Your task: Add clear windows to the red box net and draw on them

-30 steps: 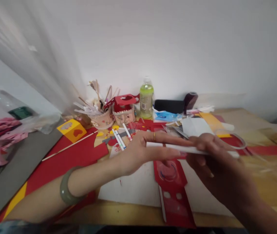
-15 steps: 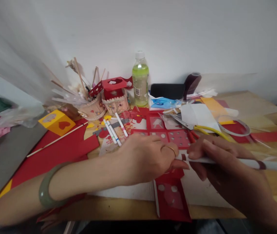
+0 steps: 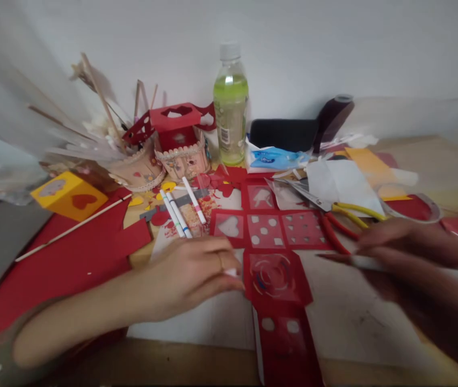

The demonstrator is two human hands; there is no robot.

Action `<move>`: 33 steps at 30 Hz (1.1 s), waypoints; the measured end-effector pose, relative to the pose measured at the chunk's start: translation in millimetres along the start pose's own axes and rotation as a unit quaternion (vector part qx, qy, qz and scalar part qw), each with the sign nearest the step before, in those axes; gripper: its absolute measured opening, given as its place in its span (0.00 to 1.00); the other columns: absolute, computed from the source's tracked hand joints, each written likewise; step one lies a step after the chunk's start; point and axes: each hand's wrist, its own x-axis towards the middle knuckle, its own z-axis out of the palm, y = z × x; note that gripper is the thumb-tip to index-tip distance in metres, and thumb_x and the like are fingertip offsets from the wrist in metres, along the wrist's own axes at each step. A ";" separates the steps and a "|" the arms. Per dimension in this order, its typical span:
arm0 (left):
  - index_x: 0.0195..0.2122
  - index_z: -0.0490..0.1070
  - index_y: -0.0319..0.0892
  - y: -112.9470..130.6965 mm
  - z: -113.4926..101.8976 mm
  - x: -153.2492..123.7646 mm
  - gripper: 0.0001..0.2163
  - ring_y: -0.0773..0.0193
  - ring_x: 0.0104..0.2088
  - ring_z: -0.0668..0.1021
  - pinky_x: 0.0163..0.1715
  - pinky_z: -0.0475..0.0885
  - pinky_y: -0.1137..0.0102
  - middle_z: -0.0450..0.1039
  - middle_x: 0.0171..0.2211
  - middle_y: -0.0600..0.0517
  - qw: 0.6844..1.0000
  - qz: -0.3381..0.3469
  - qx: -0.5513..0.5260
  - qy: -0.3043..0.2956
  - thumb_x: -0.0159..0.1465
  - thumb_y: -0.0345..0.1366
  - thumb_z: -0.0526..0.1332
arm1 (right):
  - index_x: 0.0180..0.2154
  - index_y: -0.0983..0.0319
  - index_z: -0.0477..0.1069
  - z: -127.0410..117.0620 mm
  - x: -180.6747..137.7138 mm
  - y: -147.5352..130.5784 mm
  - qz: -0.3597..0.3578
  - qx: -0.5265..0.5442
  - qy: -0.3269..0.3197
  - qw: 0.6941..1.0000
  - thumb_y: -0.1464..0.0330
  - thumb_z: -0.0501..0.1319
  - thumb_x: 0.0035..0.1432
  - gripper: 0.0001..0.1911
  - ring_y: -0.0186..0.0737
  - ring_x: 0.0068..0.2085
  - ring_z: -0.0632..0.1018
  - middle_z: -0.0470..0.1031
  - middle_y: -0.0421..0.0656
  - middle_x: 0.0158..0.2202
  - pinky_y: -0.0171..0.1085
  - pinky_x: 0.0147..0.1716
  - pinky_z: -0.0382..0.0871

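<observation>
My left hand [image 3: 188, 274] is closed on a small white pen cap [image 3: 231, 272], just left of a red cut-out paper box net [image 3: 248, 263]. At the right, my right hand [image 3: 409, 258] is blurred and closed around a white marker pen [image 3: 369, 263], whose bare brown tip points left. The net lies flat, its panels backed with clear film. One panel shows a cut-out heart, others show dots and small shapes. Coloured curved strokes ring the panel nearest both hands.
Scissors [image 3: 305, 196] with red and yellow handles lie beyond my right hand. Several white markers [image 3: 176, 215] lie behind my left hand. At the back stand a green drink bottle [image 3: 231, 113], decorated pots [image 3: 182, 161] and a tissue pack [image 3: 277, 157]. A yellow box [image 3: 70, 196] sits left.
My hands have moved apart: the cap has come off the marker, left hand going left with it and right hand going right. The view has shifted closer, uncovering the net's ringed panel.
</observation>
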 end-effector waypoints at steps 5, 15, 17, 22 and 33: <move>0.43 0.71 0.39 -5.5 25.5 12.7 0.10 0.62 0.41 0.76 0.40 0.71 0.69 0.73 0.44 0.48 0.997 0.040 -0.028 -0.057 0.68 0.37 0.53 | 0.21 0.60 0.67 20.4 18.4 -16.6 0.013 0.010 -0.094 0.995 0.57 0.64 0.51 0.16 0.29 0.18 0.67 0.66 0.36 0.17 0.29 0.16 0.59; 0.41 0.72 0.34 -25.9 32.5 11.6 0.09 0.61 0.43 0.76 0.43 0.74 0.68 0.76 0.42 0.47 0.991 0.133 -0.026 0.010 0.68 0.32 0.53 | 0.22 0.58 0.60 36.8 18.9 -14.0 0.053 -0.022 -0.133 0.990 0.65 0.59 0.53 0.11 0.32 0.19 0.67 0.66 0.36 0.18 0.30 0.16 0.60; 0.40 0.73 0.35 -26.5 34.5 12.6 0.10 0.62 0.43 0.77 0.41 0.75 0.69 0.77 0.41 0.49 0.989 0.144 0.008 0.031 0.68 0.30 0.52 | 0.22 0.58 0.59 37.3 17.1 -8.6 0.039 -0.057 -0.140 0.988 0.64 0.58 0.55 0.12 0.32 0.20 0.65 0.65 0.36 0.18 0.30 0.16 0.59; 0.37 0.74 0.34 -23.7 37.2 12.9 0.18 0.63 0.41 0.79 0.40 0.75 0.72 0.78 0.40 0.50 0.970 0.198 0.116 0.077 0.70 0.28 0.44 | 0.22 0.59 0.56 38.3 13.8 1.8 0.031 -0.069 -0.154 0.985 0.63 0.56 0.57 0.14 0.31 0.20 0.63 0.63 0.36 0.18 0.31 0.17 0.58; 0.37 0.75 0.34 -21.1 35.1 13.7 0.15 0.61 0.41 0.80 0.37 0.77 0.71 0.78 0.40 0.49 0.957 0.238 0.137 0.094 0.68 0.26 0.47 | 0.22 0.58 0.57 34.6 18.6 -1.6 -0.013 -0.069 -0.135 0.988 0.67 0.56 0.56 0.12 0.31 0.20 0.65 0.64 0.34 0.18 0.29 0.17 0.59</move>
